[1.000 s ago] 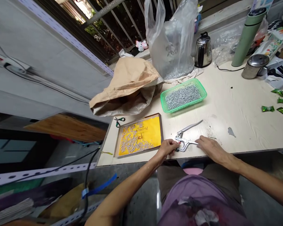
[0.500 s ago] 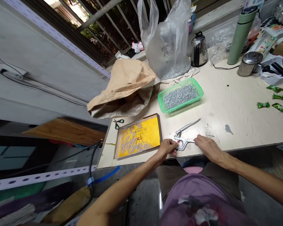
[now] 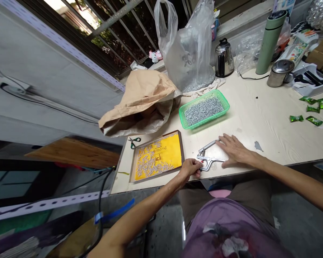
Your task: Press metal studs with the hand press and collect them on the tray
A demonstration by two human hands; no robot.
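Note:
Silver spring-loaded hand pliers (image 3: 207, 165) lie on the table near its front edge, their two long handles spread apart. At the jaw end, my left hand (image 3: 190, 169) is closed in a pinch; a small red bit shows by its fingertips, but what they hold is too small to make out. My right hand (image 3: 235, 150) is open over the handle ends, fingers at the upper handle and thumb by the lower one. Left of the pliers, a shallow tray (image 3: 182, 150) with a yellow bottom holds many small metal pins (image 3: 148, 166).
Behind the pliers stands a green basket (image 3: 226, 107) full of small metal pieces. A brown paper bag (image 3: 148, 89), scissors (image 3: 134, 141), a clear plastic bag (image 3: 190, 53), a kettle (image 3: 224, 59), a green flask (image 3: 270, 43) and green-wrapped candies (image 3: 313, 109) are also on the table.
My right hand has moved up and spread its fingers from the lower handle across to the upper one. My left hand stays at the jaws of the pliers.

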